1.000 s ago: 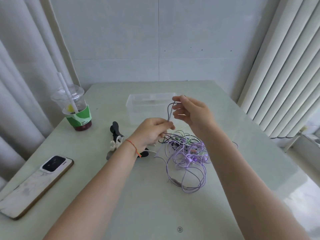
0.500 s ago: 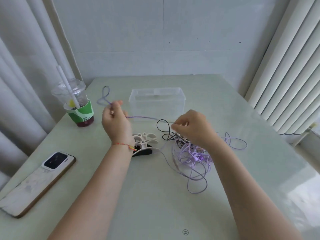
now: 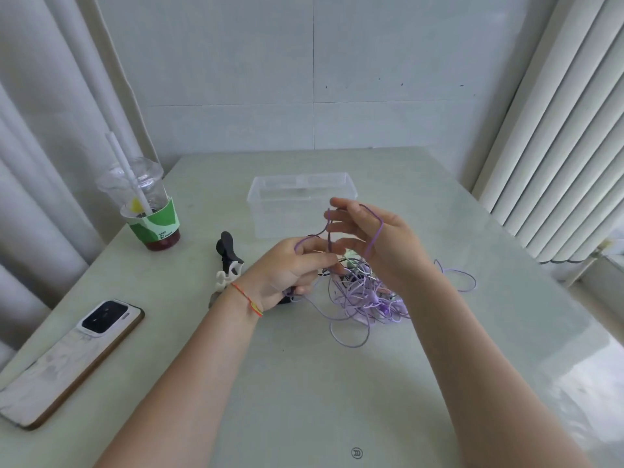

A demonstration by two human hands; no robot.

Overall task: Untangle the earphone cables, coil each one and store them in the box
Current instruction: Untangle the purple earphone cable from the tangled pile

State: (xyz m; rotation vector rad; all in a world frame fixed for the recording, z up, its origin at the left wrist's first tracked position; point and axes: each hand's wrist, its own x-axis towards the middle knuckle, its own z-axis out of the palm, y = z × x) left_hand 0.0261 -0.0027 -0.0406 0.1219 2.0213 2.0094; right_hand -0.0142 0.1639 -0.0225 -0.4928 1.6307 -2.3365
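A tangle of purple earphone cables (image 3: pixel 363 297), with some black and pale strands mixed in, lies on the table at the middle. My left hand (image 3: pixel 290 268) pinches a purple strand just left of the tangle. My right hand (image 3: pixel 369 236) is raised above the tangle with fingers spread, and a loop of the purple cable (image 3: pixel 377 231) is wound round them. The clear plastic box (image 3: pixel 302 197) stands just behind my hands; I see no cable in it.
Black and white cable clips (image 3: pixel 229 261) lie left of my left hand. A plastic cup with a straw and green sleeve (image 3: pixel 145 204) stands at the back left. A phone (image 3: pixel 71 356) lies near the left edge. Vertical blinds hang on the right.
My left hand came back from the far left to the tangle. My right hand rose off the tangle, and the purple cable now loops round its spread fingers.
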